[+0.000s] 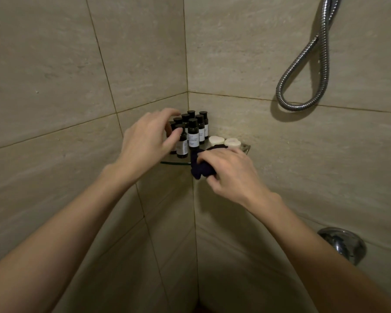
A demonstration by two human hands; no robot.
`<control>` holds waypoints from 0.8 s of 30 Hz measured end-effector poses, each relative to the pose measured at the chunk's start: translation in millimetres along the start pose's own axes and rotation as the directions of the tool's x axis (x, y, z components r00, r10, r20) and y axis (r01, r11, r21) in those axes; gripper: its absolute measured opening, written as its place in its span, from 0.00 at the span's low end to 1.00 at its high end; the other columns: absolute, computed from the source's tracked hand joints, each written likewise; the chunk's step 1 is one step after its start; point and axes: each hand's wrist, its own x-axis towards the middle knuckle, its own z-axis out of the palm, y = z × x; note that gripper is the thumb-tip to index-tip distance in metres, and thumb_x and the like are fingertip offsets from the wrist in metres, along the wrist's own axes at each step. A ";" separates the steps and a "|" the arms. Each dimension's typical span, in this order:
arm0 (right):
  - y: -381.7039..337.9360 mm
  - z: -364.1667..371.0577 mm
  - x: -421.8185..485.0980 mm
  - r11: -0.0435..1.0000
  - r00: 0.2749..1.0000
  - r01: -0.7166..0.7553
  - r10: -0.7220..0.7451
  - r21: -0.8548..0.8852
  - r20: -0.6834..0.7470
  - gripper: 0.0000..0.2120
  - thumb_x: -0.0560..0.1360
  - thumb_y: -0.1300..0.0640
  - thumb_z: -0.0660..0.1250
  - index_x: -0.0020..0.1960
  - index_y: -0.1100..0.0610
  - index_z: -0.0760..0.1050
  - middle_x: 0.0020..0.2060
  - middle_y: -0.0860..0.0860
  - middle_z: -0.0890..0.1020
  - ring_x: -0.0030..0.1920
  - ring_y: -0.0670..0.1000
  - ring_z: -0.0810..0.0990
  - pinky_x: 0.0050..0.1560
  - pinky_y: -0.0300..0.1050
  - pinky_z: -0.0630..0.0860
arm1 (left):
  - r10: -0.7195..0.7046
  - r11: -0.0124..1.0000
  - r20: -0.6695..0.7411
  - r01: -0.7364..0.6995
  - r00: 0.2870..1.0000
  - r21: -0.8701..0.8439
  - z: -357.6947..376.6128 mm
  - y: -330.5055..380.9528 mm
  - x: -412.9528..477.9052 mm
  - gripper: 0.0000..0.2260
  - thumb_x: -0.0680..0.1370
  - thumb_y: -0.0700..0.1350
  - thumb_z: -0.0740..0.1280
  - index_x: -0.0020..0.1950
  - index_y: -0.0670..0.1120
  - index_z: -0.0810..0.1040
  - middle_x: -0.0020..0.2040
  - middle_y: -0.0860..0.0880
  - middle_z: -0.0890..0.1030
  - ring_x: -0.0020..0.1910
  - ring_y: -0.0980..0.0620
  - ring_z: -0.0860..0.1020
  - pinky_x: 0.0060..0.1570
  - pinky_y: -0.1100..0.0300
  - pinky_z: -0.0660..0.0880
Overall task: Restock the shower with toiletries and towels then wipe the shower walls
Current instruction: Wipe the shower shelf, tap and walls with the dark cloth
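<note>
Our left hand [145, 136] at left side of bottles [192, 130]: fingers curved over caps, thumb against front one. Seems to grip leftmost, contact partly hidden. Bottles packed tight in back corner of glass shelf [174, 163], walls close on both sides. Our right hand [228, 170] bunches dark cloth [201, 171] in curled fingers at shelf's front edge, cloth hanging over rim. Two white soaps [224, 141] just behind, crowding right end. Shower hose [303, 86] loops on right wall, well apart; chrome valve [341, 245] lower right.
</note>
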 end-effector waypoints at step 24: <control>3.8 -1.4 -7.2 0.988 0.996 -0.008 0.022 0.156 -0.091 0.18 0.70 0.59 0.68 0.58 0.48 0.77 0.52 0.43 0.84 0.55 0.48 0.81 0.58 0.49 0.74 | -0.086 0.993 0.178 0.070 0.980 0.098 7.5 6.2 27.7 0.15 0.81 0.58 0.65 0.66 0.57 0.78 0.43 0.58 0.76 0.45 0.53 0.77 0.38 0.57 0.69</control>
